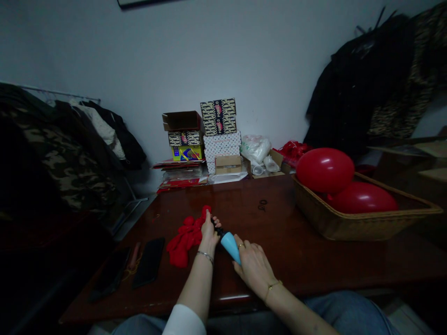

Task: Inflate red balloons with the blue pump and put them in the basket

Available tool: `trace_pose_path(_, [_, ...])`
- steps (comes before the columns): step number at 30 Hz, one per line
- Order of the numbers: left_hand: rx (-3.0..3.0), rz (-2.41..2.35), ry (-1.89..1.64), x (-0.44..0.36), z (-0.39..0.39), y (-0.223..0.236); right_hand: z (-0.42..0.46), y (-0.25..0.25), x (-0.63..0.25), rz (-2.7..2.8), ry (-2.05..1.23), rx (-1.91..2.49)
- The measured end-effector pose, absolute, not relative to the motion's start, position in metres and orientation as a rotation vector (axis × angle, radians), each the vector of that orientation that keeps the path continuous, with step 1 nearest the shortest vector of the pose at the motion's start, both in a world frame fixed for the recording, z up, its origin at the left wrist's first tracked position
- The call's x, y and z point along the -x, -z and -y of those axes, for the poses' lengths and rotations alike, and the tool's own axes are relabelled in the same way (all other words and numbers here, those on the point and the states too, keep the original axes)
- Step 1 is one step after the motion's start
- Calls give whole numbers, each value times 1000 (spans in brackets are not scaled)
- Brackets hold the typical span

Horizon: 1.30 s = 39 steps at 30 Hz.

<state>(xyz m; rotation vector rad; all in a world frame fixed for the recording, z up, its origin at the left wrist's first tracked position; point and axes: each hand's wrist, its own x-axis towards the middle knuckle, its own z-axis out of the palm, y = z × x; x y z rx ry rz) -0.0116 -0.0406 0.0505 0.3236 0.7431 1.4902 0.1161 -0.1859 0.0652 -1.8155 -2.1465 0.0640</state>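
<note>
My left hand (209, 228) is closed around a small limp red balloon (206, 209) at the dark nozzle end of a hand balloon pump. My right hand (253, 260) grips the pale blue body of the balloon pump (229, 245), which points up and to the left over the table. Just left of my left hand lies a heap of uninflated red balloons (181, 244). My fingers hide how the balloon's neck sits on the nozzle.
Two inflated red balloons (324, 170) rest in a wicker basket (359, 225) at the right. Dark phone-like slabs (149, 261) lie at the left of the brown table (279, 251). Boxes (223, 151) and a plastic bag (255, 148) stand at the back; small black loops (262, 204) lie mid-table.
</note>
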Motion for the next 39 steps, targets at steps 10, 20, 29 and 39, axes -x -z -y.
trace_pose_path(10, [-232, -663, -1522, 28, 28, -66, 214, -64, -140, 2175, -51, 1797])
trace_pose_path(20, [-319, -661, -1509, 11, 45, -49, 196, -73, -126, 2226, 10, 1858])
trace_pose_path(29, [-297, -656, -1485, 8, 51, -51, 177, -72, -110, 2176, 76, 1870])
trace_pose_path(39, [-257, -744, -1577, 15, 36, -63, 208, -73, -133, 2211, 89, 1821])
